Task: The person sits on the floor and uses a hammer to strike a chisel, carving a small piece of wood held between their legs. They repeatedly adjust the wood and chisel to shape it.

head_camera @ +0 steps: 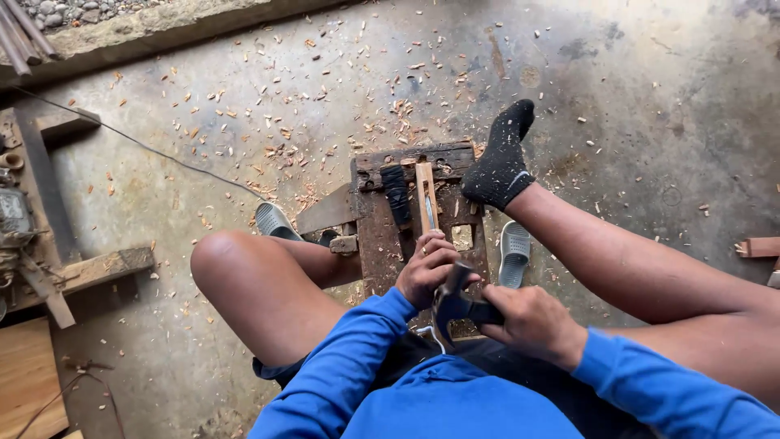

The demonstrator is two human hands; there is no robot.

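Observation:
I sit low with a worn wooden work block (382,236) between my knees. My left hand (426,268) and my right hand (532,321) both grip a dark curved piece (455,305), held close to my body over the block's near end. My right hand wraps its right end; my left hand's fingers curl over its upper left part. On the block lie a pale wooden stick (425,191) and a dark tool handle (397,195), side by side. My right foot in a black sock (501,162) rests on the block's far right corner.
Wood chips cover the concrete floor (325,89). Grey sandals lie at the left (273,219) and right (514,252) of the block. Timber pieces and a machine (16,219) stand at the left edge. A small wood block (760,246) lies far right.

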